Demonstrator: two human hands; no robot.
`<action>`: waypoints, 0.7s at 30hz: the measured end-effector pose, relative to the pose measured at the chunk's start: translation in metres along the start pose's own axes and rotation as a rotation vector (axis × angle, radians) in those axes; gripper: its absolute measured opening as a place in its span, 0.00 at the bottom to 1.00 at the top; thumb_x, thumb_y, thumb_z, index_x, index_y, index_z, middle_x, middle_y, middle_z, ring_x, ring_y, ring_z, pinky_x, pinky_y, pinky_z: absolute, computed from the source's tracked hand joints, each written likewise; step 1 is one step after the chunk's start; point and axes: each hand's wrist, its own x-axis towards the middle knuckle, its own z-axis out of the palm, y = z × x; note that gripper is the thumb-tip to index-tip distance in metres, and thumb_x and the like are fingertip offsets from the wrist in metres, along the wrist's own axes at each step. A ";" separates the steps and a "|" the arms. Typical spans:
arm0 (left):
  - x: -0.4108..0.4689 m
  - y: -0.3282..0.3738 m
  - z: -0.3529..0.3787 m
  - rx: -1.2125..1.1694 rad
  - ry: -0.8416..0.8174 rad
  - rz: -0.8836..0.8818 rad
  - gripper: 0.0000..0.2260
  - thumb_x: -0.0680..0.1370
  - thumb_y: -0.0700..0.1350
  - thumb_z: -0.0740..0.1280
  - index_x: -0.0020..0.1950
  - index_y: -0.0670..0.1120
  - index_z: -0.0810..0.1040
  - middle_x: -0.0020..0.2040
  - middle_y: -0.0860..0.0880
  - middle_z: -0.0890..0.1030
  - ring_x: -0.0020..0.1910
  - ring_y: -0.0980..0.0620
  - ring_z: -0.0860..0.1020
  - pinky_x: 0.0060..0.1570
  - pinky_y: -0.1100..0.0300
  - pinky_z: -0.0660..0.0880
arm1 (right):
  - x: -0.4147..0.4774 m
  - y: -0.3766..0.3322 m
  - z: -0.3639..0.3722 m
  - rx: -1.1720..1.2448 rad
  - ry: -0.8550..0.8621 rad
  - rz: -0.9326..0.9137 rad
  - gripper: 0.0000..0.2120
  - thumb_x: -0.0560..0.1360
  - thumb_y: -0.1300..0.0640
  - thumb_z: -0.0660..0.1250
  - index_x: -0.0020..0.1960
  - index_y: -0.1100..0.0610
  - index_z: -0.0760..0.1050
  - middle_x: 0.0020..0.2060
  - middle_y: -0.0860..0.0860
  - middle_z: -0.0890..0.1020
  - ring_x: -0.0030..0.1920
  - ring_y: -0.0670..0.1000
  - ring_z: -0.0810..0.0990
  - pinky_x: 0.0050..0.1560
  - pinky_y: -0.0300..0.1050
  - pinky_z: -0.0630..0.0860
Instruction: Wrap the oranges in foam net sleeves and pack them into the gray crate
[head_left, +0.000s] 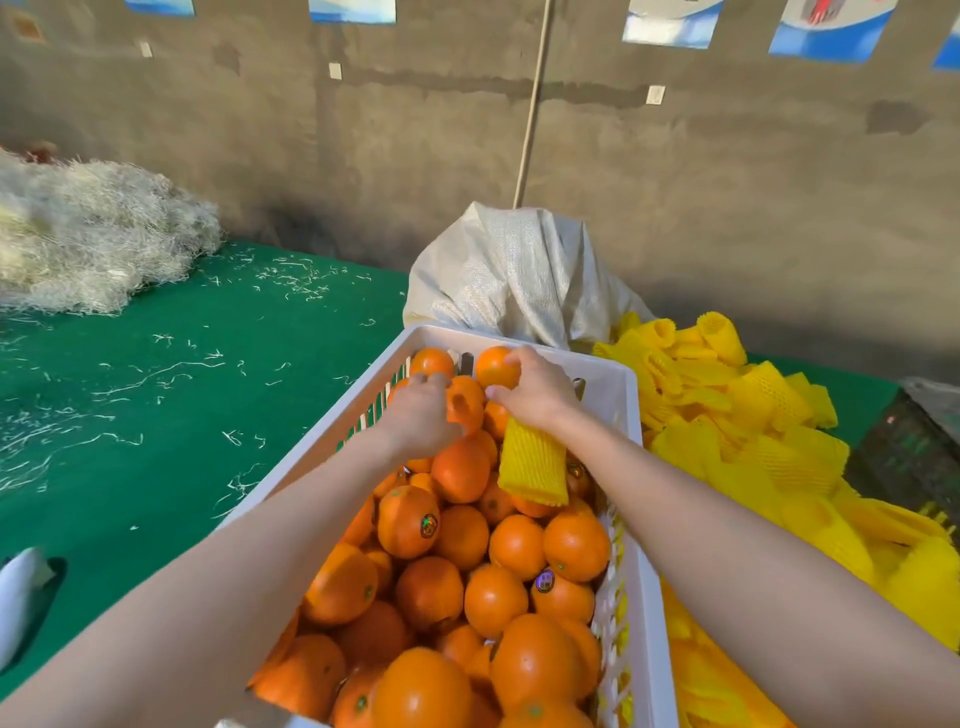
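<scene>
1. Right hand (530, 389) is at the far end of the crate (631, 415), fingers curled round an orange (493, 366) that sits close to the crate's far wall.
2. One yellow sleeve (532, 465) hangs from under that hand's palm and dangles over the fruit inside the crate. The fingers holding it are hidden.
3. Left hand (421, 413) is also at the crate's far end, just beside the right, palm down on the oranges (467, 571) with its fingers bent among them. I cannot tell whether it grips one.
4. The oranges fill the crate from near end to far end. All are bare, and a few carry small round stickers.
5. A sleeve pile (753, 426) lies along the crate's right side, against its wall.
6. A white woven sack (509, 270) stands just beyond the crate's far end.
7. Green cloth (182, 389) spreads to the left of the crate, strewn with pale shreds.
8. A shred heap (88, 234) lies far to the left, well apart from the crate.
9. A pole (532, 104) rises against the wall beyond the crate, above the sack.
</scene>
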 end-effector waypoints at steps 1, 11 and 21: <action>0.007 -0.001 0.009 0.013 -0.010 -0.048 0.31 0.75 0.52 0.68 0.73 0.42 0.61 0.70 0.38 0.65 0.69 0.39 0.65 0.63 0.49 0.67 | 0.011 0.005 0.007 -0.096 0.028 0.044 0.27 0.74 0.45 0.67 0.69 0.51 0.63 0.63 0.57 0.74 0.63 0.59 0.73 0.56 0.49 0.70; 0.050 -0.024 0.053 0.183 0.063 -0.173 0.34 0.68 0.69 0.66 0.69 0.55 0.65 0.74 0.40 0.53 0.72 0.35 0.49 0.69 0.36 0.52 | 0.082 0.009 0.053 -0.063 0.044 0.276 0.38 0.73 0.41 0.66 0.71 0.60 0.53 0.69 0.60 0.67 0.66 0.61 0.69 0.60 0.55 0.70; 0.056 -0.019 0.018 0.192 -0.157 -0.148 0.38 0.60 0.74 0.68 0.62 0.52 0.73 0.68 0.42 0.55 0.66 0.34 0.57 0.65 0.41 0.62 | 0.053 0.026 0.033 0.487 0.036 0.246 0.34 0.65 0.42 0.74 0.64 0.55 0.66 0.58 0.54 0.75 0.58 0.56 0.75 0.57 0.48 0.73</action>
